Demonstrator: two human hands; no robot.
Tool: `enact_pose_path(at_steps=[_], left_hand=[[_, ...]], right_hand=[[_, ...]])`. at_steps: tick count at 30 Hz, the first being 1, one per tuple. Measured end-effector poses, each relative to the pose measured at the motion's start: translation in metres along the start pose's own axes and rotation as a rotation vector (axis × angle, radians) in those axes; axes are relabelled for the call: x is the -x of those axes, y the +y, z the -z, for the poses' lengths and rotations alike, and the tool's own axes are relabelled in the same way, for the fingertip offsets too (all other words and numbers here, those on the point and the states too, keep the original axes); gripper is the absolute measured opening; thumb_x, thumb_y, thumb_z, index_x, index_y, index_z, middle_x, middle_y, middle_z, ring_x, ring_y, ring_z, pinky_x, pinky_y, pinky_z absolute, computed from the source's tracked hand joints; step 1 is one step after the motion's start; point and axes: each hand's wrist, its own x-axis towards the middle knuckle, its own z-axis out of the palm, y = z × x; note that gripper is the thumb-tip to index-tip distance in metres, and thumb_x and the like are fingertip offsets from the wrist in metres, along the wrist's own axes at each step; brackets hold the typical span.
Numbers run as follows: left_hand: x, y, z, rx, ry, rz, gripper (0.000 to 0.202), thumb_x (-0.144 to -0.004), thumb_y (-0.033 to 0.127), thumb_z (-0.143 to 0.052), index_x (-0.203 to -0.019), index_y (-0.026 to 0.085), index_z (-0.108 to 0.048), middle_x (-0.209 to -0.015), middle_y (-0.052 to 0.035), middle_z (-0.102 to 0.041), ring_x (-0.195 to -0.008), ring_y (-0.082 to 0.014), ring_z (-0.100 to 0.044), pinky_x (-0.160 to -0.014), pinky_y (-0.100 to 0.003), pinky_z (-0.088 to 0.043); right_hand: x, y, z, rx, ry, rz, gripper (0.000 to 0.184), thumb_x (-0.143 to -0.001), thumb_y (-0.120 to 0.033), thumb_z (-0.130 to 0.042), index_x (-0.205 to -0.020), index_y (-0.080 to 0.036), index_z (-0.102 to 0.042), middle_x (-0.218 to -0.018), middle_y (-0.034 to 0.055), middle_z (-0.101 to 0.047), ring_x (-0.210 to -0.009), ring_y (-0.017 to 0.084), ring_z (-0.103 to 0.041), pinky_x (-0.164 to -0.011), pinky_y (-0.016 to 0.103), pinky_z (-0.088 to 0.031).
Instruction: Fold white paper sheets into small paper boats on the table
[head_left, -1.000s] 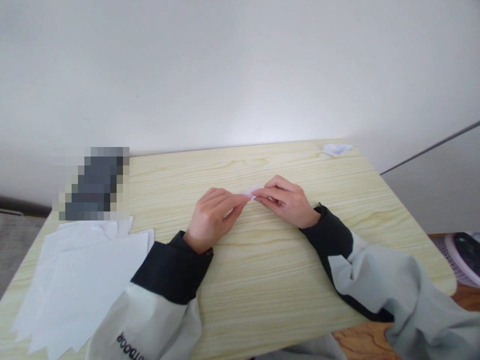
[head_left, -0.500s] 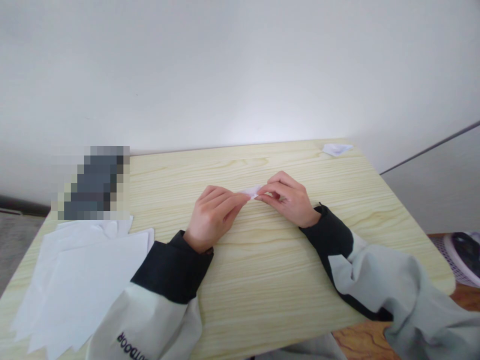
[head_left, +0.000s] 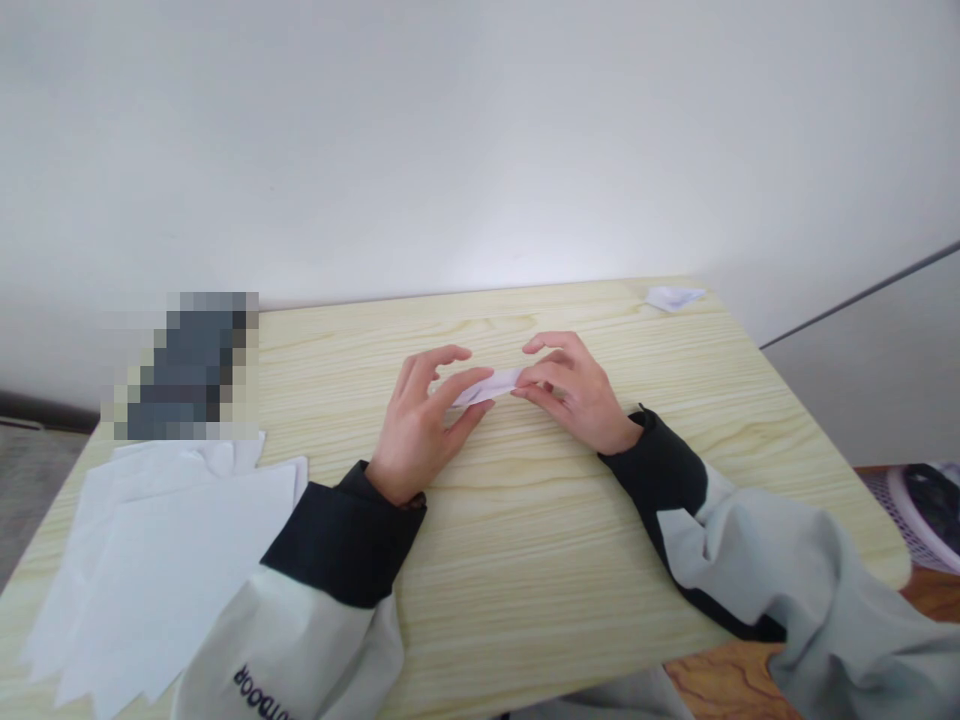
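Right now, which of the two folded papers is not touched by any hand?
The folded paper near the far right corner of the table. The other piece is between the left hand and the right hand, which pinches it.

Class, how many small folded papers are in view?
2: the nearer folded paper, between the left hand and right hand; the farther folded paper, on the table, far right corner. Others may be hidden.

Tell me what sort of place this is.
Probably a room in a home: a wood-grain table by a plain wall, loose white sheets on it, and a basket lower down beside it.
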Motion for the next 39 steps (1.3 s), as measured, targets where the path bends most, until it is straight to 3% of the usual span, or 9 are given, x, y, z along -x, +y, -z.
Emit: enact_pose_path(at_steps=[3, 6, 12, 21, 27, 32, 35, 39], left_hand=[[0.002, -0.002, -0.002, 0.04, -0.048, 0.079, 0.035, -0.085, 0.03, -0.062, -0.119, 0.021, -0.056, -0.111, -0.0087, -0.063, -0.102, -0.0214, -0.059, -0.088, -0.038, -0.05], [0.004, -0.004, -0.003, 0.05, -0.08, 0.132, 0.036, -0.086, 0.03, -0.061, -0.12, 0.021, -0.053, -0.102, -0.0051, -0.067, -0.093, -0.019, -0.063, -0.084, -0.034, -0.051], [0.004, -0.004, -0.002, 0.054, -0.048, 0.148, 0.025, -0.086, 0.019, -0.059, -0.111, 0.018, -0.058, -0.099, -0.0037, -0.069, -0.087, -0.0159, -0.064, -0.079, -0.029, -0.051], [0.001, 0.0, 0.001, 0.035, -0.119, 0.108, 0.018, -0.086, 0.029, -0.06, -0.1, 0.018, -0.064, -0.091, -0.0041, -0.069, -0.086, -0.0172, -0.062, -0.077, -0.03, -0.046], [0.0, 0.004, 0.003, 0.113, -0.073, 0.08, 0.012, -0.088, 0.026, -0.059, -0.087, 0.018, -0.068, -0.084, -0.0027, -0.069, -0.08, -0.0143, -0.062, -0.073, -0.026, -0.045], [-0.001, 0.01, 0.006, 0.255, -0.114, 0.23, 0.014, -0.085, 0.029, -0.061, -0.085, 0.016, -0.068, -0.079, -0.0019, -0.068, -0.07, -0.0118, -0.06, -0.062, -0.022, -0.045], [-0.002, 0.011, 0.006, 0.335, -0.147, 0.338, 0.019, -0.082, 0.033, -0.064, -0.089, 0.016, -0.069, -0.08, -0.0024, -0.07, -0.07, -0.013, -0.061, -0.062, -0.022, -0.046], [-0.002, 0.011, 0.007, 0.537, -0.272, 0.448, 0.028, -0.082, 0.037, -0.063, -0.099, 0.015, -0.069, -0.089, -0.0044, -0.072, -0.074, -0.0145, -0.062, -0.063, -0.022, -0.048]], right_hand=[[-0.001, 0.0, 0.0, 0.006, 0.008, 0.008, 0.008, -0.089, -0.026, -0.058, -0.087, -0.021, -0.063, -0.105, 0.0063, -0.062, -0.077, 0.012, -0.061, -0.071, 0.025, -0.051], [-0.001, -0.001, 0.001, 0.007, 0.005, 0.008, 0.008, -0.089, -0.026, -0.058, -0.087, -0.021, -0.063, -0.091, 0.0038, -0.066, -0.078, 0.012, -0.061, -0.069, 0.024, -0.05], [-0.002, -0.002, 0.0, 0.041, 0.007, -0.004, 0.009, -0.087, -0.026, -0.061, -0.082, -0.019, -0.065, -0.083, 0.003, -0.069, -0.07, 0.011, -0.062, -0.063, 0.022, -0.049], [-0.002, -0.002, -0.001, 0.083, 0.03, 0.15, 0.005, -0.086, -0.023, -0.062, -0.083, -0.02, -0.065, -0.078, 0.0009, -0.071, -0.07, 0.011, -0.066, -0.067, 0.022, -0.053], [0.0, -0.006, -0.001, 0.048, 0.08, 0.016, 0.021, -0.081, -0.03, -0.068, -0.099, -0.021, -0.061, -0.08, -0.0005, -0.072, -0.066, 0.011, -0.068, -0.067, 0.023, -0.055], [-0.003, -0.008, 0.002, 0.0, 0.079, 0.089, 0.005, -0.081, -0.023, -0.068, -0.083, -0.019, -0.065, -0.077, 0.0025, -0.072, -0.069, 0.012, -0.067, -0.065, 0.023, -0.054], [-0.005, -0.009, 0.003, -0.027, 0.107, 0.117, 0.004, -0.08, -0.02, -0.069, -0.083, -0.019, -0.065, -0.077, 0.0029, -0.072, -0.071, 0.012, -0.067, -0.066, 0.023, -0.054], [-0.004, -0.01, 0.004, -0.028, 0.12, 0.175, 0.007, -0.081, -0.016, -0.068, -0.086, -0.019, -0.066, -0.079, 0.0033, -0.072, -0.072, 0.012, -0.067, -0.068, 0.022, -0.055]])
